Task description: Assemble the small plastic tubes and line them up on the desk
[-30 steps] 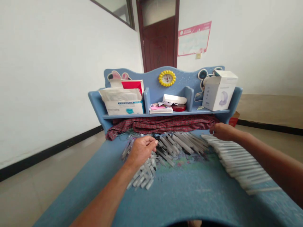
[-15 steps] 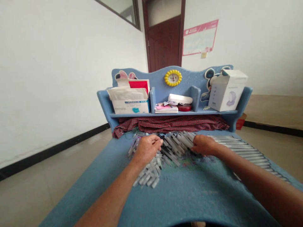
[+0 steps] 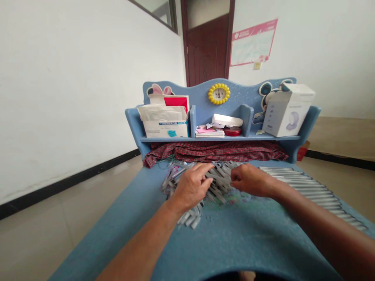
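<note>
A loose heap of clear and dark pen parts (image 3: 220,180) lies on the blue desk (image 3: 234,234). My left hand (image 3: 193,186) is over the heap's left side, thumb and forefinger apart, with nothing visible between them. My right hand (image 3: 249,179) is closed at the heap's right edge; its fingers curl inward and hide whatever they may hold. Short clear pieces like pen caps (image 3: 191,218) lie in a small group below my left wrist. Beyond my right forearm, a long row of slim clear pens (image 3: 307,189) with dark ends lies side by side.
A red checked cloth (image 3: 211,151) is bunched under the blue shelf (image 3: 175,139) at the back. On the shelf stand a mask box (image 3: 166,128), a stack of papers (image 3: 209,134), a red round tin (image 3: 232,132) and a white carton (image 3: 288,113).
My left hand has gone from a pinch to parted fingers and shifted right over the heap. My right hand stays closed and is nearer the left hand. The view has swung slightly.
</note>
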Motion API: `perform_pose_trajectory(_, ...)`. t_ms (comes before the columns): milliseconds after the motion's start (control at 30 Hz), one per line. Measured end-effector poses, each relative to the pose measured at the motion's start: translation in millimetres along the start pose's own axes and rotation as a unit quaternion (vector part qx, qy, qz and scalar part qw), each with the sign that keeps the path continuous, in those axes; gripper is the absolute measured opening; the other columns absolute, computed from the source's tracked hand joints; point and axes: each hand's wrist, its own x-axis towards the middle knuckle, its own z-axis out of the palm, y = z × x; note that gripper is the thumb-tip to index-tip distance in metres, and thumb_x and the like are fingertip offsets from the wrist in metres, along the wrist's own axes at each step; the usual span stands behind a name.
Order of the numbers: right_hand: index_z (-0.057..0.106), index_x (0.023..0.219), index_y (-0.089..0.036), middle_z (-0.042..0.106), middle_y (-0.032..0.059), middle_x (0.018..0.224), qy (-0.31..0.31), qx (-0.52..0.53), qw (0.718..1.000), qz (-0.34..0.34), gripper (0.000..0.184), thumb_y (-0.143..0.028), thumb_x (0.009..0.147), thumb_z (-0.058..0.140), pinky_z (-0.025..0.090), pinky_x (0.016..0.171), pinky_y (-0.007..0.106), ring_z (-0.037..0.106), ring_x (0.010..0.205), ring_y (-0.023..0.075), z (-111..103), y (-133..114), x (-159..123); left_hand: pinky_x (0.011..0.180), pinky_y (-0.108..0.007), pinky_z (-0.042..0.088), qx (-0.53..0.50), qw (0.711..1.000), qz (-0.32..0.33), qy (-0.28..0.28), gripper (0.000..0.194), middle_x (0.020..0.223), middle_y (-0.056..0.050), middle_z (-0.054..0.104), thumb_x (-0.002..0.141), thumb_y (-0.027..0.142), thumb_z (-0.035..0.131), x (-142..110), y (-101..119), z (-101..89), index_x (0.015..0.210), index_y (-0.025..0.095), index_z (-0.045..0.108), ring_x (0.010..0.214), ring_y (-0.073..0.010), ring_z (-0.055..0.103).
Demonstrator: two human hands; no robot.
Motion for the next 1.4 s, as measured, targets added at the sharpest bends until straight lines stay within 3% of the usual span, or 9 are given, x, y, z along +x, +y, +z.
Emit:
perform_pose_trajectory(67,0.067,0.072,-0.019,0.065,0.0013,0.066,0.013,0.011,0.999,-0.029,0.016,-0.024,0.073,0.052,0.031,0.052,0.021,0.054,0.058,0.0108,-0.8,-10.5,1.6,0.079,-0.026,0.046,0.041,0.996,0.063,-0.038,0.034,0.111,-0.007,0.06,0.076,0.014,0.052,-2.8,2.8,1.6,0.109,0.019,0.058,0.088,-0.0144,0.059)
perform_pose_trajectory(133,0.066,0.07,-0.018,0.064,0.0002,0.064,0.026,0.026,0.998,-0.052,0.016,-0.024,0.074,0.052,0.03,0.052,0.02,0.053,0.058,0.0101,-2.5,-19.3,4.5,0.081,-0.027,0.045,0.083,0.991,0.078,-0.065,0.03,0.105,-0.006,0.061,0.077,0.014,0.051,-4.4,2.9,2.1,0.105,0.021,0.059,0.094,-0.0164,0.058)
perform_pose_trajectory(267,0.065,0.07,-0.016,0.062,-0.0002,0.059,0.045,0.105,0.991,-0.075,0.019,-0.029,0.076,0.052,0.03,0.049,0.019,0.051,0.054,0.0093,-7.5,-28.6,12.8,0.076,-0.026,0.045,0.16,0.983,0.031,-0.082,0.02,0.087,-0.005,0.062,0.082,0.019,0.047,-2.6,-3.7,-2.9,0.095,0.021,0.061,0.084,-0.0166,0.059)
perform_pose_trajectory(400,0.065,0.084,-0.013,0.061,0.0014,0.053,0.037,0.218,0.974,-0.043,0.037,-0.042,0.084,0.042,0.035,0.046,0.019,0.054,0.048,0.0105,-3.0,-27.7,24.1,0.07,-0.027,0.043,0.235,0.969,-0.026,-0.074,0.021,0.083,-0.007,0.062,0.085,0.022,0.042,1.6,-11.9,-12.0,0.09,0.019,0.061,0.078,-0.0173,0.059)
perform_pose_trajectory(567,0.068,0.076,-0.016,0.069,0.0073,0.072,0.002,0.02,1.0,-0.009,0.022,-0.027,0.078,0.05,0.042,0.059,0.023,0.063,0.067,0.0167,22.7,-35.6,34.0,0.071,-0.028,0.042,0.286,0.951,-0.088,-0.071,0.022,0.088,-0.008,0.064,0.085,0.022,0.041,3.1,-17.1,-16.4,0.094,0.018,0.06,0.083,-0.0191,0.059)
perform_pose_trajectory(733,0.069,0.084,-0.015,0.07,0.0142,0.086,-0.026,-0.102,0.994,0.022,0.026,-0.032,0.076,0.051,0.046,0.065,0.029,0.065,0.079,0.0242,37.2,-48.5,33.8,0.069,-0.029,0.041,0.287,0.951,-0.078,-0.085,0.022,0.088,-0.008,0.064,0.085,0.024,0.04,2.0,-14.5,-14.4,0.09,0.018,0.06,0.082,-0.0202,0.06)
perform_pose_trajectory(1233,0.069,0.082,-0.013,0.07,0.015,0.084,-0.084,-0.05,0.994,0.04,0.027,-0.018,0.07,0.045,0.045,0.061,0.027,0.066,0.078,0.0237,38.7,-43.1,36.9,0.07,-0.028,0.042,0.294,0.946,-0.074,-0.114,0.022,0.087,-0.008,0.064,0.085,0.026,0.039,1.8,-15.5,-11.5,0.087,0.019,0.06,0.082,-0.0201,0.06)
perform_pose_trajectory(1400,0.069,0.081,-0.015,0.07,0.0134,0.083,-0.071,-0.04,0.995,0.051,0.026,-0.026,0.07,0.047,0.046,0.062,0.029,0.065,0.076,0.0243,38.7,-40.5,35.8,0.071,-0.029,0.042,0.292,0.946,-0.078,-0.119,0.022,0.087,-0.008,0.064,0.085,0.027,0.039,2.6,-17.7,-10.9,0.086,0.018,0.06,0.084,-0.0208,0.06)
